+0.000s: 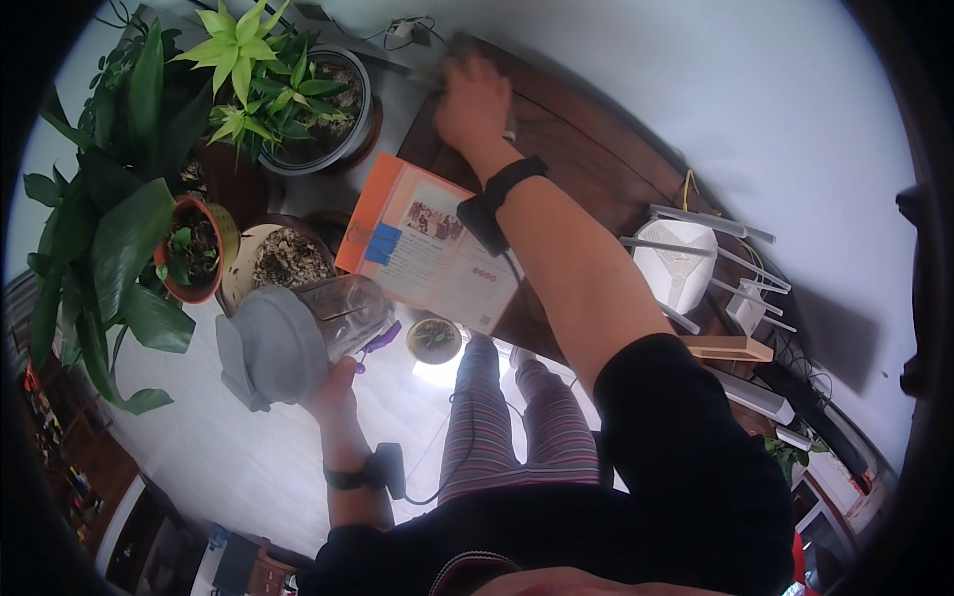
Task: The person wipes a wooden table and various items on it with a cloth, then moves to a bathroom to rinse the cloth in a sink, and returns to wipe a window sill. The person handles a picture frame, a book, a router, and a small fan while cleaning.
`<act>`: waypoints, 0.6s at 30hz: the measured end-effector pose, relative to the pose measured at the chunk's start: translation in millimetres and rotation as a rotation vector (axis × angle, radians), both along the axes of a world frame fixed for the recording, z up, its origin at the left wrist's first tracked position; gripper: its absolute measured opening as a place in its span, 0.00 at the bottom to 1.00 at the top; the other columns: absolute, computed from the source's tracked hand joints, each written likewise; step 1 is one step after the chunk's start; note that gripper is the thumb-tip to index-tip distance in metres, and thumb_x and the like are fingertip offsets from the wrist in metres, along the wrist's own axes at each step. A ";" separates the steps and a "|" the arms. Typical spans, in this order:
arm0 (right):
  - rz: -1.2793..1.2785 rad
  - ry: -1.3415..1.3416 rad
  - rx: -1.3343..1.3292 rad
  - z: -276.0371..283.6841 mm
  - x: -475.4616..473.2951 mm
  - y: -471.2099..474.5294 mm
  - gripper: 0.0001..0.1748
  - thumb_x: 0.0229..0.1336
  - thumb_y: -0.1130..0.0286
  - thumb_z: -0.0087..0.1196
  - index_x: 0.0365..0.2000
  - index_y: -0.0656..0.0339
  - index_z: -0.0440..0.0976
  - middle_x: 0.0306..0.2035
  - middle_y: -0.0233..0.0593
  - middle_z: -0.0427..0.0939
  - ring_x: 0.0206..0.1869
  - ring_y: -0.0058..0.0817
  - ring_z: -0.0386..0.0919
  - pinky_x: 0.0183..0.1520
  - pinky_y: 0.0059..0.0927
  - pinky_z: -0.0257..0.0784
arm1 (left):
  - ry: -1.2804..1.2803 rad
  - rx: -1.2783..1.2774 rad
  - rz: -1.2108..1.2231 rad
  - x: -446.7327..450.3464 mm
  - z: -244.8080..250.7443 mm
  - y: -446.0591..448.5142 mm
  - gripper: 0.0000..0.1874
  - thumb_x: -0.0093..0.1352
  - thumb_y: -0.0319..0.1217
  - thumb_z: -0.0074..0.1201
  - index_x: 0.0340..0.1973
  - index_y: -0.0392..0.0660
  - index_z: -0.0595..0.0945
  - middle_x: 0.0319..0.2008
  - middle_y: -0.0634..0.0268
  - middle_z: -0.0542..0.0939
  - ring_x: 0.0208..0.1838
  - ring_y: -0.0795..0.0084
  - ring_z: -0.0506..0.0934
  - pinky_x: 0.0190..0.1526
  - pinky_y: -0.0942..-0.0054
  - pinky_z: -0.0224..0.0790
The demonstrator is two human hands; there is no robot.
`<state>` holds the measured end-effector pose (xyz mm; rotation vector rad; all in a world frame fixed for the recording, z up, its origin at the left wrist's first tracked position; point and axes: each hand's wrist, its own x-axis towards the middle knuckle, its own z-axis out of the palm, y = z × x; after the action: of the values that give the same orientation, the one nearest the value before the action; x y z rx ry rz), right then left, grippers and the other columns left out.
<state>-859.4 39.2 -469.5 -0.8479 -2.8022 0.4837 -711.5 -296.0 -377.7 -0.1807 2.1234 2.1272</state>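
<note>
My left hand (332, 391) holds a clear cup with a grey lid (279, 343), tilted on its side above the floor. A small purple item (381, 337) shows beside the cup, and I cannot tell whether it is attached. Over the far corner of the dark wooden cabinet top (574, 141), my right hand (475, 100) reaches out, blurred. Something greyish (432, 74) shows at its fingers, too blurred to name; whether the hand grips it is unclear. An open book (440, 246) with an orange cover lies under my right forearm, its pages held by a blue binder clip (381, 244).
Potted plants crowd the left: a grey pot (365, 112), a small terracotta-coloured pot (223, 257) and a pale pot of soil (242, 261). A white router (674, 261) with several antennas stands at the right. A small round pot (434, 341) sits lower, near my legs.
</note>
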 end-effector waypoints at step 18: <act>0.279 0.130 0.128 -15.1 30.5 65.0 0.24 0.50 0.69 0.50 0.52 0.52 0.72 0.66 0.41 0.59 0.69 0.45 0.52 0.66 0.57 0.47 | 0.011 -0.054 -0.005 -7.2 -1.2 8.0 0.42 0.55 0.20 0.63 0.65 0.44 0.61 0.62 0.59 0.67 0.63 0.57 0.68 0.67 0.54 0.56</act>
<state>-828.9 104.2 -484.6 -0.3867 -2.8041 0.3771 -718.7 -288.0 -378.9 -0.1689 2.1866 2.0747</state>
